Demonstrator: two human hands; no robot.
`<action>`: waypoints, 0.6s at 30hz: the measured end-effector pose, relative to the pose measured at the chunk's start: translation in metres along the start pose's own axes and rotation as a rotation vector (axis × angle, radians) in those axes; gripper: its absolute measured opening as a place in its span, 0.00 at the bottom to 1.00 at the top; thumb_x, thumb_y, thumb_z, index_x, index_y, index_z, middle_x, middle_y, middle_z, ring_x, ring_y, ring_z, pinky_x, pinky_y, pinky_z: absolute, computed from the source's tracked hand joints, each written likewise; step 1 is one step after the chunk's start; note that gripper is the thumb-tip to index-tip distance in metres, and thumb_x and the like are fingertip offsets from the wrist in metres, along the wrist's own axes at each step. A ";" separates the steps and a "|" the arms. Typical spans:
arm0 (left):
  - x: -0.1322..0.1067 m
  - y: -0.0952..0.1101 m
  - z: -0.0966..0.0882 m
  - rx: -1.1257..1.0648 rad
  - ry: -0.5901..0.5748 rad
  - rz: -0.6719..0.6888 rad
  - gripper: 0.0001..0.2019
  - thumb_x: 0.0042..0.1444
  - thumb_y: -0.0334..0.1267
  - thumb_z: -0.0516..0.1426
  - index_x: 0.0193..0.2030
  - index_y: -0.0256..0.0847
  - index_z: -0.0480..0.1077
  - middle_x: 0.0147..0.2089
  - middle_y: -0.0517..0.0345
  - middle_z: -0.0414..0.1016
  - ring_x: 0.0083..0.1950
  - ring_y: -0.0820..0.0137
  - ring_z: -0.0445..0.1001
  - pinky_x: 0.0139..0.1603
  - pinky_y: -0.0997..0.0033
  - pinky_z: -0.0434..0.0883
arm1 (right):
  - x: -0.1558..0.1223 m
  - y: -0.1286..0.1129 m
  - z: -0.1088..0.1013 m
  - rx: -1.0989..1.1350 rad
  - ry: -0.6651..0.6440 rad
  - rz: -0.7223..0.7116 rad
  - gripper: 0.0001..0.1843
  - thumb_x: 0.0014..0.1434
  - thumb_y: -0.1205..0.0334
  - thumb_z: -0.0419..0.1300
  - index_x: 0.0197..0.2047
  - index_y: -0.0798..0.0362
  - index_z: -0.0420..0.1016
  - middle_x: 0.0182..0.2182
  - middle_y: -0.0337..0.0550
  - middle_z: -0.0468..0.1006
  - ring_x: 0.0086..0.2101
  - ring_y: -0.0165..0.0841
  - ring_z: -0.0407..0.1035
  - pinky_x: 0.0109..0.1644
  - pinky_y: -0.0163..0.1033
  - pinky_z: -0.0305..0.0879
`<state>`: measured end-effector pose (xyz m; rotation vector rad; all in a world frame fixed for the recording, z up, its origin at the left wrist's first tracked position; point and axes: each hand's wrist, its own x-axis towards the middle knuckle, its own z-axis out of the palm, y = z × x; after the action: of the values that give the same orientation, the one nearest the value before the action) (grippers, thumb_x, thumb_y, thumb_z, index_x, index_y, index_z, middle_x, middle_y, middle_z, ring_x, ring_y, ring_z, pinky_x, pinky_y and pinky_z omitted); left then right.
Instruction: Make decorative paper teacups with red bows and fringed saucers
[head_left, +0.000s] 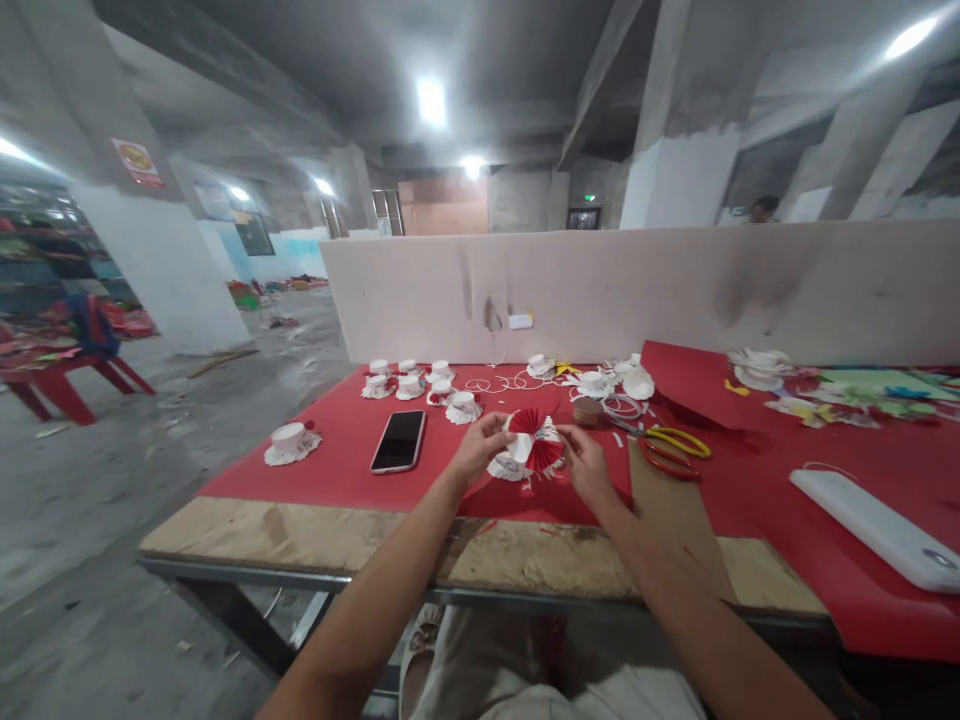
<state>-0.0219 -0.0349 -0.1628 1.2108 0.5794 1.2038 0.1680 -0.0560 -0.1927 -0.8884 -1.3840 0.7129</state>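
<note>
Red-and-white pleated paper piece (545, 455), fan-like folds, held up just above the table at centre near side, between both hands. Left hand (480, 445): thumb and fingers pinch its left edge. Right hand (587, 465): fingertips look to pinch its right edge; exact contact too small to tell.

Handling, judged by look: very light, paper or thin card. Folds springy across, weak along the creases; crushes or tears easily. Not slippery, probably. Best hold: light fingertip pinch on the outer edges or flat on the middle, no squeezing across the pleats.

Just below it, a white frilled item (510, 467), mostly covered; whether it joins the pleated piece, cannot tell. Paper scraps around it on the red table cover (330, 480).

Right of the hands: scissors (679, 450) with yellow and red handles, lying over a brown strip (667, 510). Brown round object (587, 412) just beyond the right hand. Left: phone (398, 441), dark screen; farther left, one white hat-shaped piece (289, 442), more like it at the far side. Far right: paper bits; near right: white device (874, 530). Pale panel (637, 290) along the far edge.
</note>
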 end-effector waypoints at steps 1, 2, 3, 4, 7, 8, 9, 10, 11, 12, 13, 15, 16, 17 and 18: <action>0.000 0.000 0.000 0.003 0.010 0.013 0.18 0.37 0.37 0.67 0.37 0.36 0.70 0.33 0.56 0.75 0.31 0.72 0.71 0.34 0.74 0.66 | 0.002 0.000 0.000 0.054 -0.006 0.040 0.16 0.55 0.50 0.56 0.39 0.52 0.74 0.29 0.43 0.76 0.26 0.34 0.68 0.27 0.38 0.65; 0.001 -0.001 0.000 0.004 0.019 0.028 0.18 0.38 0.37 0.67 0.36 0.36 0.70 0.33 0.56 0.75 0.31 0.72 0.71 0.34 0.74 0.67 | 0.003 -0.001 0.000 0.110 -0.019 0.076 0.17 0.57 0.48 0.54 0.39 0.52 0.74 0.29 0.43 0.77 0.26 0.34 0.69 0.27 0.38 0.65; 0.001 -0.001 -0.001 0.004 0.029 0.044 0.17 0.38 0.37 0.67 0.36 0.36 0.70 0.32 0.57 0.75 0.31 0.72 0.71 0.34 0.74 0.67 | 0.004 -0.002 0.000 0.166 -0.041 0.105 0.19 0.58 0.46 0.52 0.38 0.52 0.74 0.30 0.44 0.78 0.27 0.34 0.70 0.28 0.38 0.66; 0.002 -0.002 -0.001 0.002 0.038 0.059 0.17 0.38 0.37 0.67 0.36 0.36 0.70 0.32 0.57 0.75 0.31 0.72 0.72 0.34 0.74 0.67 | 0.005 -0.004 0.000 0.219 -0.067 0.129 0.21 0.58 0.45 0.51 0.38 0.52 0.75 0.32 0.45 0.78 0.30 0.35 0.71 0.31 0.39 0.67; 0.006 -0.005 -0.004 -0.005 0.061 0.096 0.17 0.38 0.36 0.67 0.36 0.36 0.71 0.32 0.58 0.75 0.31 0.72 0.72 0.35 0.73 0.67 | 0.004 -0.011 0.000 0.342 -0.150 0.170 0.23 0.57 0.42 0.51 0.39 0.51 0.76 0.36 0.47 0.79 0.35 0.38 0.72 0.38 0.42 0.68; 0.007 -0.006 -0.005 -0.009 0.067 0.104 0.17 0.38 0.36 0.67 0.37 0.36 0.71 0.32 0.58 0.75 0.32 0.72 0.72 0.35 0.73 0.67 | 0.003 -0.013 0.000 0.375 -0.173 0.177 0.23 0.56 0.42 0.53 0.40 0.51 0.76 0.37 0.47 0.79 0.37 0.38 0.72 0.40 0.43 0.68; 0.007 -0.007 -0.005 -0.011 0.072 0.110 0.17 0.38 0.36 0.67 0.37 0.36 0.71 0.33 0.58 0.75 0.32 0.72 0.72 0.36 0.73 0.67 | 0.002 -0.015 0.001 0.413 -0.196 0.183 0.22 0.55 0.42 0.55 0.41 0.50 0.76 0.38 0.46 0.79 0.37 0.38 0.72 0.41 0.43 0.67; 0.008 -0.007 -0.006 -0.014 0.074 0.114 0.17 0.38 0.36 0.67 0.37 0.36 0.71 0.33 0.57 0.76 0.33 0.72 0.73 0.37 0.73 0.67 | 0.001 -0.017 0.001 0.456 -0.220 0.192 0.21 0.53 0.44 0.58 0.42 0.50 0.76 0.39 0.46 0.78 0.38 0.38 0.71 0.41 0.43 0.67; 0.008 -0.008 -0.006 -0.016 0.074 0.116 0.17 0.38 0.36 0.67 0.37 0.36 0.71 0.34 0.57 0.76 0.34 0.71 0.73 0.37 0.73 0.67 | 0.000 -0.018 0.001 0.498 -0.243 0.205 0.20 0.51 0.46 0.61 0.42 0.50 0.76 0.40 0.45 0.78 0.38 0.38 0.71 0.42 0.43 0.67; 0.009 -0.009 -0.006 -0.017 0.071 0.116 0.17 0.39 0.36 0.67 0.38 0.37 0.70 0.34 0.57 0.76 0.34 0.71 0.73 0.37 0.72 0.68 | 0.000 -0.018 0.002 0.535 -0.259 0.219 0.19 0.50 0.49 0.63 0.42 0.50 0.76 0.40 0.45 0.78 0.38 0.37 0.71 0.43 0.42 0.66; 0.009 -0.010 -0.005 -0.016 0.066 0.114 0.18 0.39 0.36 0.67 0.38 0.37 0.70 0.35 0.57 0.76 0.34 0.71 0.73 0.37 0.72 0.68 | 0.000 -0.019 0.002 0.560 -0.264 0.234 0.18 0.48 0.52 0.65 0.42 0.50 0.76 0.40 0.44 0.78 0.38 0.36 0.71 0.44 0.42 0.65; 0.008 -0.011 -0.005 -0.009 0.056 0.107 0.18 0.39 0.36 0.67 0.38 0.37 0.70 0.34 0.57 0.76 0.33 0.71 0.73 0.36 0.73 0.68 | 0.000 -0.019 0.003 0.565 -0.238 0.259 0.17 0.45 0.57 0.68 0.40 0.51 0.76 0.38 0.42 0.78 0.37 0.35 0.70 0.45 0.41 0.64; 0.008 -0.012 -0.004 -0.003 0.050 0.102 0.18 0.39 0.37 0.67 0.38 0.37 0.70 0.34 0.57 0.76 0.32 0.72 0.73 0.36 0.73 0.68 | 0.000 -0.018 0.003 0.557 -0.215 0.267 0.16 0.44 0.58 0.69 0.39 0.51 0.76 0.36 0.41 0.78 0.37 0.34 0.70 0.45 0.40 0.64; 0.007 -0.012 -0.004 0.004 0.043 0.099 0.18 0.39 0.37 0.67 0.38 0.36 0.70 0.33 0.57 0.76 0.32 0.72 0.73 0.36 0.73 0.68 | 0.001 -0.018 0.003 0.551 -0.193 0.271 0.16 0.44 0.60 0.69 0.38 0.52 0.77 0.35 0.41 0.78 0.37 0.33 0.70 0.45 0.39 0.64; 0.007 -0.013 -0.004 0.012 0.035 0.095 0.18 0.39 0.37 0.67 0.38 0.36 0.70 0.34 0.57 0.75 0.32 0.72 0.72 0.35 0.73 0.67 | 0.001 -0.017 0.002 0.549 -0.175 0.274 0.15 0.43 0.60 0.69 0.36 0.52 0.77 0.33 0.40 0.78 0.36 0.33 0.70 0.44 0.38 0.64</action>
<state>-0.0180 -0.0260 -0.1739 1.2413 0.5612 1.3055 0.1643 -0.0635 -0.1772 -0.5860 -1.1352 1.3313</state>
